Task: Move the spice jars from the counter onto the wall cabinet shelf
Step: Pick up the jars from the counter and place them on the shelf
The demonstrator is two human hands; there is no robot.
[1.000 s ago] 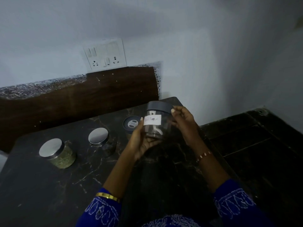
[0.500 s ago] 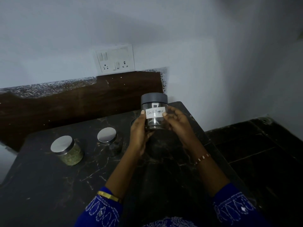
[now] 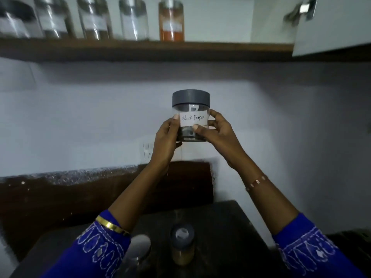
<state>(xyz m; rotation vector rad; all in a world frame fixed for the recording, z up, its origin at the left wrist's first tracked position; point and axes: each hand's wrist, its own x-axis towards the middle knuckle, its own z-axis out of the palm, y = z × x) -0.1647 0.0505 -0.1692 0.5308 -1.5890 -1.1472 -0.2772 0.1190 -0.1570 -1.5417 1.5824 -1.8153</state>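
Head view: left hand [image 3: 167,140] and right hand [image 3: 217,133] both grasp the black pepper jar [image 3: 191,115] at frame centre, below the shelf [image 3: 140,49]. Best keep it upright, lifting toward the free stretch right of the orange jar [image 3: 171,20].

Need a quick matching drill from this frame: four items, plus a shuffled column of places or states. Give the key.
Things:
1. Black Pepper jar
2. orange spice jar
3. brown spice jar
4. cabinet door

Places or states:
A. stands on the counter, near the bottom edge of the view
B. swung open at upper right
C. stands on the shelf, rightmost in the row
D. held up below the shelf by the left hand and right hand

Pairs: 1-D, 2-C, 3-A, 4-B
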